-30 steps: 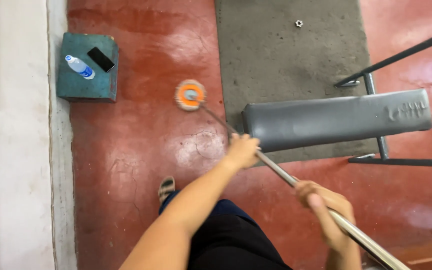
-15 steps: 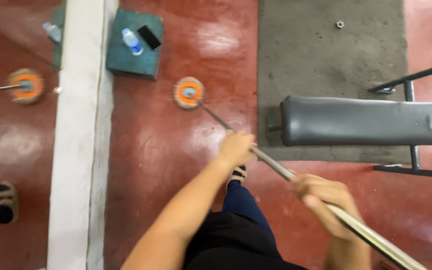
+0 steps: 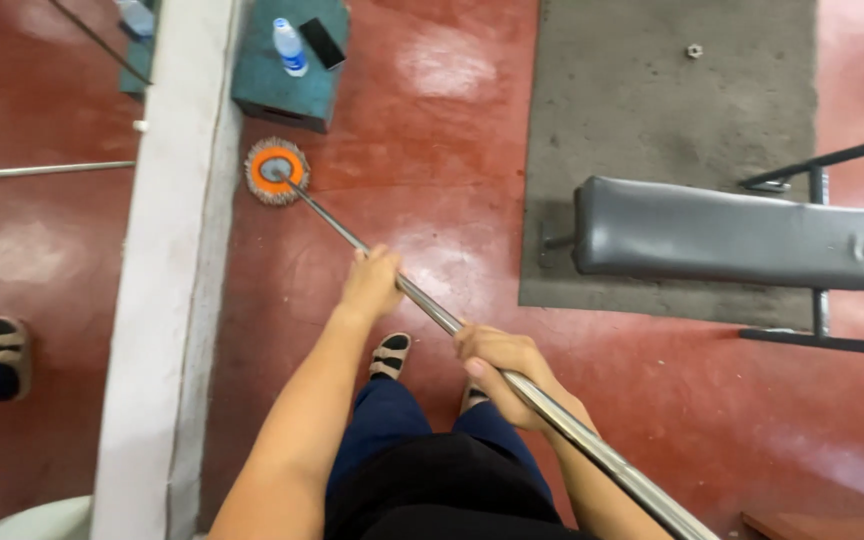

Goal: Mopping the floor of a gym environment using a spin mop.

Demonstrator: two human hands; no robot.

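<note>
I hold a mop by its long shiny metal handle [image 3: 422, 298]. My left hand [image 3: 372, 283] grips the handle further down, my right hand [image 3: 505, 362] grips it higher up, close to my body. The round orange mop head [image 3: 276, 171] with a grey fringe rests on the red floor [image 3: 432, 180], next to the white base of a wall mirror [image 3: 167, 300] and just below a green block [image 3: 287, 95]. My sandalled feet [image 3: 390, 355] stand beneath the handle.
A water bottle [image 3: 289, 47] and a dark phone [image 3: 322, 43] lie on the green block. A grey padded bench [image 3: 742, 245] on a dark frame stands at the right over a grey mat [image 3: 652, 100] with a small nut [image 3: 694, 50]. The mirror reflects a foot [image 3: 2, 345].
The mop head has slid left across the floor, from open floor to beside the mirror base under the green block. My hands moved left with the handle.
</note>
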